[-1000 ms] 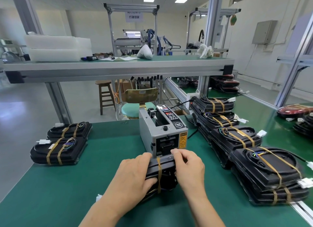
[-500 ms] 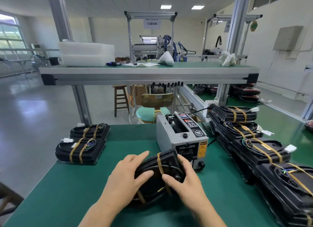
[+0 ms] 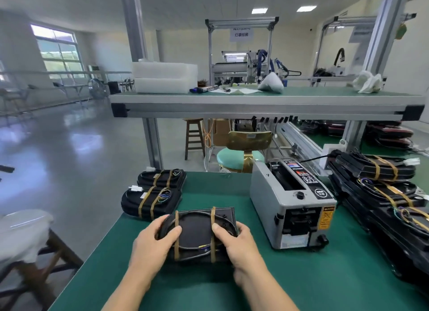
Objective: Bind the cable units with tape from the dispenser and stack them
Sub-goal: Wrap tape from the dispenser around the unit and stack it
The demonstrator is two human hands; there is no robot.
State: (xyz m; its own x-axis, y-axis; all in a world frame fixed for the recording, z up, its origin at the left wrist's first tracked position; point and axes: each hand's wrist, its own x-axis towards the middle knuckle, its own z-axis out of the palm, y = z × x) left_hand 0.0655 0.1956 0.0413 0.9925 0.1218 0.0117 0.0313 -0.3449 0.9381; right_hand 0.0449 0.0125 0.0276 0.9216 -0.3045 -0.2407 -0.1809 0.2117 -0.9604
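A black cable unit (image 3: 197, 234) with two brown tape bands lies flat near the front of the green table (image 3: 209, 287). My left hand (image 3: 153, 245) grips its left end, thumb on top. My right hand (image 3: 239, 243) grips its right end, thumb on the right tape band. The grey tape dispenser (image 3: 290, 206) stands just right of the unit. Two taped units (image 3: 153, 194) lie at the table's left edge, one behind the other. A row of stacked taped units (image 3: 383, 194) runs along the right side.
An upper shelf (image 3: 255, 102) spans above the table, carrying white foam trays (image 3: 164, 77) and cloths. Behind the table are a green-seated chair (image 3: 241, 153) and a wooden stool (image 3: 193, 136). The table's left edge drops to the open floor.
The unit went from upright in front of the dispenser to lying flat, further left. Both hands turned it over and kept hold. The view swung left.
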